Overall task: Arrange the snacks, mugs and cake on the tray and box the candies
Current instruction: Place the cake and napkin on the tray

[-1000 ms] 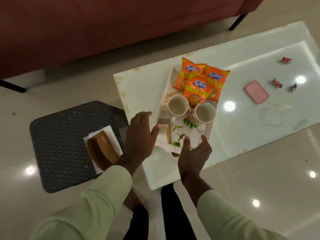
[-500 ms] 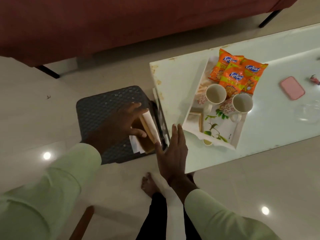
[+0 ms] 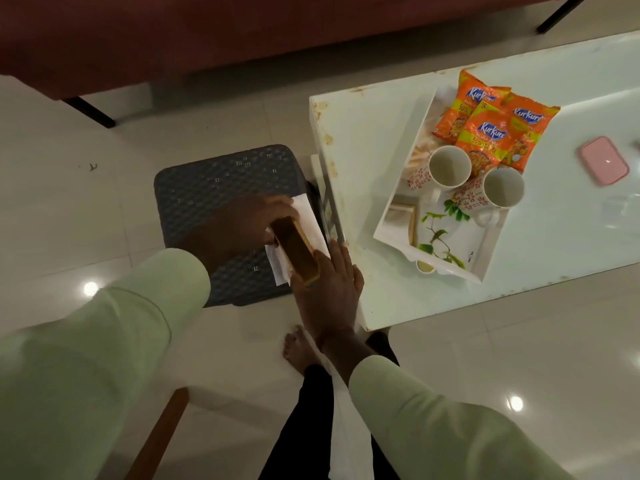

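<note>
Counted 3 orange snack packets [image 3: 485,133] at the far end of the tray [image 3: 398,216], 2 mugs [image 3: 450,166] just nearer, 1 slice-like item at the tray's left wall, can't tell what exactly. 1 cake [image 3: 294,245] sat on white paper [image 3: 310,216] on the dark woven stool [image 3: 221,188], left of the tray; its long axis ran diagonally, far-left to near-right. My left hand [image 3: 242,226] cupped its far end, my right hand [image 3: 329,285] lay flat, fingers together, against the near end. White glossy table [image 3: 363,140], pink lid [image 3: 604,161] right of the tray, pale tile floor, red sofa beyond.
</note>
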The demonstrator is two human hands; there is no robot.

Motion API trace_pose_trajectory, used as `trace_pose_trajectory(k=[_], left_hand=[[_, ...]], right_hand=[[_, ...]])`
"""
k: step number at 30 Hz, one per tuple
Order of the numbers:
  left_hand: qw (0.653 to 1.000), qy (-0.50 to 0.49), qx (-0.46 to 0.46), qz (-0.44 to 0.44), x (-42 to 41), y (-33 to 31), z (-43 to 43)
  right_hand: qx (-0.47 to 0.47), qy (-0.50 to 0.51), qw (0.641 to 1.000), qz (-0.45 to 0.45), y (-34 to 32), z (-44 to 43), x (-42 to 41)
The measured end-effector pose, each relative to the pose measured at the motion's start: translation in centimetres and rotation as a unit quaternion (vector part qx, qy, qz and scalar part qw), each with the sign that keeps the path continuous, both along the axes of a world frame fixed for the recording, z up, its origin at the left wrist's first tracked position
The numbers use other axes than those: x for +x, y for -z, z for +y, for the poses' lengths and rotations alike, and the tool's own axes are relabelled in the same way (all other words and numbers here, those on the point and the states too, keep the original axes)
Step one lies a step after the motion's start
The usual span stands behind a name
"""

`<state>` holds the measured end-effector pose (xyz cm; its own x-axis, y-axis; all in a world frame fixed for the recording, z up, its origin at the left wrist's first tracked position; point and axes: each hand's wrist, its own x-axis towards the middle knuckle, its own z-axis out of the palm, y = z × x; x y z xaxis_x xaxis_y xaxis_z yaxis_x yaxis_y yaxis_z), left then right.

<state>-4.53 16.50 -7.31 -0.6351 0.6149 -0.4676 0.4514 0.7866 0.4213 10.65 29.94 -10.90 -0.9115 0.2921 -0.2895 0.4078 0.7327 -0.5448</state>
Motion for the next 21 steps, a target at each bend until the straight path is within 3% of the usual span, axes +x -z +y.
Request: trace_pose_trajectory(k=[4,12,15,21], left_hand=[[0.999,0.005,0.047,0.013,-1.0,-3.1,0.7],[0.988,-0.015,0.152,-0.023,-1.2,-5.6,6.5],[0.983,-0.039,0.179,-0.024,0.5,-3.6,10.9],[0.981,-0.077,0.175,0.009,4.1,1.9,18.1]], right_hand=[[-0.042,0.023,0.999,0.024,-2.7,1.5,-0.6],[-0.131,0.089,0.972,0.171,-6.9,11.0,-1.8],[-0.101,0.084,0.977,0.166,-5.8,15.6,-1.2],[0.057,0.039,0.993,0.098,-2.0,23.0,0.5]])
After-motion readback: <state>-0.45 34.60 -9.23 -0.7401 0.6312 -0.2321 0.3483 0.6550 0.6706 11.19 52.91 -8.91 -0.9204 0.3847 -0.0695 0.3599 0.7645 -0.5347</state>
